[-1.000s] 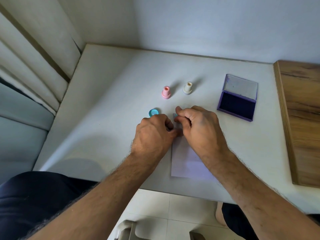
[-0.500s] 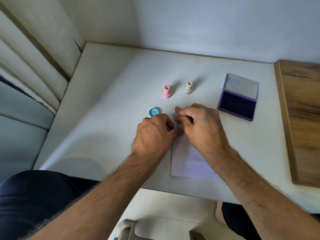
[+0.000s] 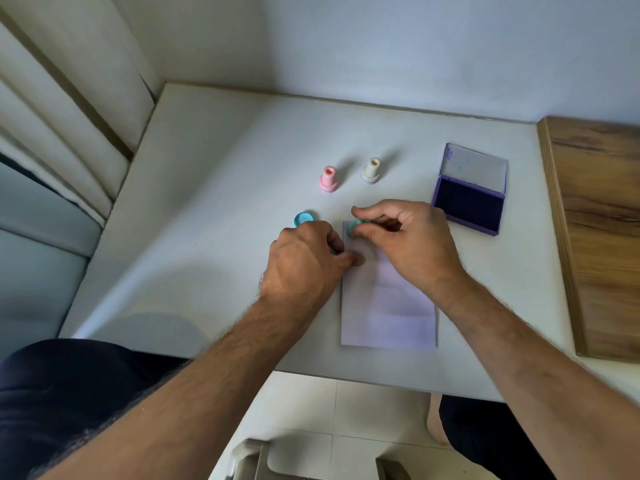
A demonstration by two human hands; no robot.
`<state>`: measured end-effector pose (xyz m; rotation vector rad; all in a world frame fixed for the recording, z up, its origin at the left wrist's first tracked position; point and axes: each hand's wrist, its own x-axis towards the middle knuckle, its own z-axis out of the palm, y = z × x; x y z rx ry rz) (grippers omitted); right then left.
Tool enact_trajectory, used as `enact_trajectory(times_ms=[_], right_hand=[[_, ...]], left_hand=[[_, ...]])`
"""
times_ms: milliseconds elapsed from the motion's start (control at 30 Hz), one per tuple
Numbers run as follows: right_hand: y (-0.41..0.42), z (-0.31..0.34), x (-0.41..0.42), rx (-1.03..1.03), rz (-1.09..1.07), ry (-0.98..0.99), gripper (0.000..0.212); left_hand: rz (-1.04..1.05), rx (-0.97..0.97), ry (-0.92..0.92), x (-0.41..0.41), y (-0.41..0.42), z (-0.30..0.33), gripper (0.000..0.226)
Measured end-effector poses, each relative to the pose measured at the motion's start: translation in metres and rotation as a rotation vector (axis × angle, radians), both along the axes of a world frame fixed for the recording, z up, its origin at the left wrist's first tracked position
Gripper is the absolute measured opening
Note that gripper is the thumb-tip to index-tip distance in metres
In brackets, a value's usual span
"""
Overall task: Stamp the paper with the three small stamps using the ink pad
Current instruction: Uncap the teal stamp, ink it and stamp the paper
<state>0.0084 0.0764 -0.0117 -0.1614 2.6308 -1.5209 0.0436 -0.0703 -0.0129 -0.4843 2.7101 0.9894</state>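
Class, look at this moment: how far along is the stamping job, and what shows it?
Early. Done: the purple ink pad lies open and a teal cap is off. In hand: the right hand pinches the small teal stamp at the white paper's top corner; the left hand steadies it. Left: the pink stamp and cream stamp stand untouched. No print shows.

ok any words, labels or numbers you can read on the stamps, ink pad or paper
None can be read.
Ink pad: faint marks on the inside of its open lid, too small to read.
Paper: no writing shows on the visible part.
Pink stamp, cream stamp, teal cap: no legible label.
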Motion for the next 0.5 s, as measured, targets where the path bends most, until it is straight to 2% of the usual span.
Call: enact_trajectory(times_ms=[100, 200, 300, 400, 500], right_hand=[[0.004, 0.002, -0.002, -0.139, -0.087, -0.098, 0.021], [0.006, 0.008, -0.010, -0.437, -0.262, -0.173, 0.019], [0.009, 0.015, -0.017, -0.679, -0.415, -0.267, 0.013], [0.009, 0.020, -0.019, -0.796, -0.458, -0.328, 0.010], [0.007, 0.021, -0.018, -0.822, -0.465, -0.356, 0.011]], left_hand=[[0.004, 0.027, -0.032, -0.002, -0.002, 0.002, 0.032], [0.015, 0.087, -0.060, -0.006, -0.006, 0.006, 0.036], [0.081, 0.152, 0.004, -0.011, -0.011, 0.015, 0.037], [0.101, 0.127, 0.110, -0.014, -0.017, 0.022, 0.036], [0.080, 0.085, 0.185, -0.015, -0.022, 0.022, 0.033]])
